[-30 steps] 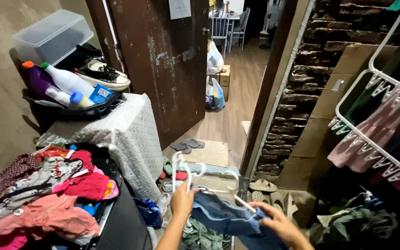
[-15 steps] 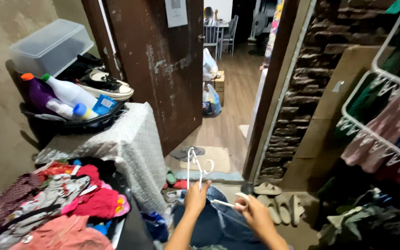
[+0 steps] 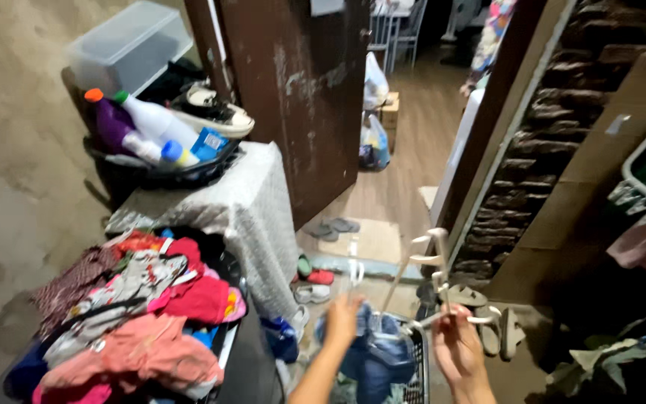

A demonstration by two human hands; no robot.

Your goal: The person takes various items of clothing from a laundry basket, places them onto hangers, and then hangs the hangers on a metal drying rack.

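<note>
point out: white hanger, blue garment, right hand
white hanger [image 3: 435,258]: head view, on its upper bar.
blue garment [image 3: 375,359]: head view, on the hanging cloth.
right hand [image 3: 454,344]: head view, on the palm.

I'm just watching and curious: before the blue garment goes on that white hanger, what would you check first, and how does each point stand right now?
1. Right hand has a grip on the white hanger: ok.
2. Left hand on the blue garment: cannot tell, it is blurred.
3. Hanger free of the garment: cannot tell, its lower end meets the cloth.
4. Garment clear of the basket beneath: not ok, it hangs into it.
5. Pile of clothes apart from the hands: ok.
</note>
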